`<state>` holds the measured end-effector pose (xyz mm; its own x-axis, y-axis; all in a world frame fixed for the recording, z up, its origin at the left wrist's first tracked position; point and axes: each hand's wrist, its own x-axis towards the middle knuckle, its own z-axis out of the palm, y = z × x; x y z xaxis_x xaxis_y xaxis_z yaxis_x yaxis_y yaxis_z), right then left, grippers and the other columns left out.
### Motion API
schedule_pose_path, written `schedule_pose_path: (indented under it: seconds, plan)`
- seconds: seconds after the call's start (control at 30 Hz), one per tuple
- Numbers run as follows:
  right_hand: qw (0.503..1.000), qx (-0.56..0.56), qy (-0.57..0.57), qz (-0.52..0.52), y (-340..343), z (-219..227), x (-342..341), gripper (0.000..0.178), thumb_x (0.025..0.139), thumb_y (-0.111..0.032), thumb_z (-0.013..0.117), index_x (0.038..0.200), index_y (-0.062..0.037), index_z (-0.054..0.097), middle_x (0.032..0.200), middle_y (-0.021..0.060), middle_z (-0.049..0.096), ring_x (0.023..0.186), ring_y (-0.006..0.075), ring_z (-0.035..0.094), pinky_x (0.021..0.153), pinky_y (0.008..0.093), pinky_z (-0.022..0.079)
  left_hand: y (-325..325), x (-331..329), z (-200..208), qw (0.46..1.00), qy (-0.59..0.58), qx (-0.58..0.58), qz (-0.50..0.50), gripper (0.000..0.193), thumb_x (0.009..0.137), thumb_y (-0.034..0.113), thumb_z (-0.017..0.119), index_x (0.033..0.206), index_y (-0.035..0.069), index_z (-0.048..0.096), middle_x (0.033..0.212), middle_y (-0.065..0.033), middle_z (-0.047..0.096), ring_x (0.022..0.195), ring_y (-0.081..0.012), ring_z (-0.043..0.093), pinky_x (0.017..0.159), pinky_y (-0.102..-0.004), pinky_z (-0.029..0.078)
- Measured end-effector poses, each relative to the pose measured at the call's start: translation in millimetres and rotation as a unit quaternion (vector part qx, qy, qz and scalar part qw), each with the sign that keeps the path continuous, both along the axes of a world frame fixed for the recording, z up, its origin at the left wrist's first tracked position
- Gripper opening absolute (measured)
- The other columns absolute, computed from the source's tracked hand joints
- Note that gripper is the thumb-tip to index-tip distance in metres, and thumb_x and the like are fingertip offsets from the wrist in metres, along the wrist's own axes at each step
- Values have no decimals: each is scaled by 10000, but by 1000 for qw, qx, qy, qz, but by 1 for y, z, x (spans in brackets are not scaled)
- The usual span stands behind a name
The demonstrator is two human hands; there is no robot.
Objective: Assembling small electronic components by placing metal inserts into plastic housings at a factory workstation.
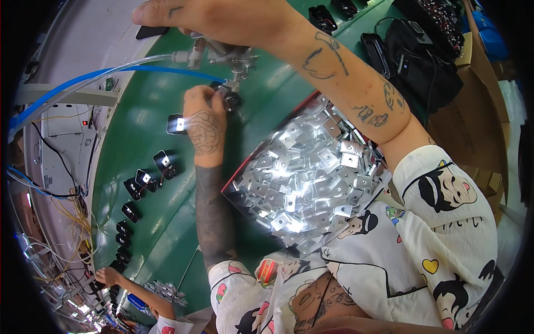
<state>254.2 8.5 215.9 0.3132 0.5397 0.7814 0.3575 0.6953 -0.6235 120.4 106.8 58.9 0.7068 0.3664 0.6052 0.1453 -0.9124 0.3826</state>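
My left hand (204, 119) is closed, with thumb and fingertips pinching a small black housing (230, 100). The housing sits directly below the metal fitting (236, 69) of an air-powered fixture, where a blue hose (167, 69) joins. At the upper edge, my right hand (217, 19) reaches over the top of that fixture. Its thumb stretches to the left, while the other fingers are out of view or hidden. Beside my left hand lies a black housing with a shiny metal plate (177, 124). Right of my left forearm, a red-rimmed tray (261, 146) holds many small silver brackets (300, 172).
Several black housings (131, 211) form a curved row along the left of the green table (167, 211). More black parts (322, 19) lie at the top. A black bag (428, 72) and cardboard box (473, 128) stand right. Another person's hand (108, 276) works lower left.
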Motion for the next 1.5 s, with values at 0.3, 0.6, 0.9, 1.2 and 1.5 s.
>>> schedule_pose_path:
  seconds: [0.3,0.6,0.9,1.2,1.5]
  plan:
    - [848,6,-403,-344,-5,5,37,183,815,-60,668,970,-9,585,695,13,560,483,114,450,441,224,352,-34,15,31,973,29,-148,-173,342,823,15,679,1156,2,601,1058,-112,637,953,-219,625,778,-308,519]
    - [957,-24,-62,-283,-47,12,8,165,790,-109,679,913,-26,607,686,12,580,487,122,463,461,241,366,-54,115,-33,968,-33,-35,-245,564,751,254,785,1203,-8,572,939,-183,669,789,-337,655,753,-383,545]
    - [972,-96,15,-216,-31,-11,8,208,745,-192,721,871,-49,637,689,8,613,531,139,508,529,257,411,-51,64,-23,966,70,-180,-173,555,737,300,806,1139,-27,606,980,-181,695,837,-312,684,754,-368,548]
    - [975,-152,71,-148,-4,-17,-9,259,700,-276,763,829,-72,668,693,3,647,576,155,552,597,274,455,-34,15,-32,949,174,-254,-63,546,723,296,818,1110,-29,609,1003,-179,683,792,-313,674,741,-358,549]
    - [980,-126,52,-148,6,-15,-13,258,698,-267,770,832,-70,671,698,3,650,593,153,554,616,273,462,-38,13,-34,964,94,-249,-27,547,711,286,833,1102,-27,614,981,-191,663,823,-329,664,763,-375,542]
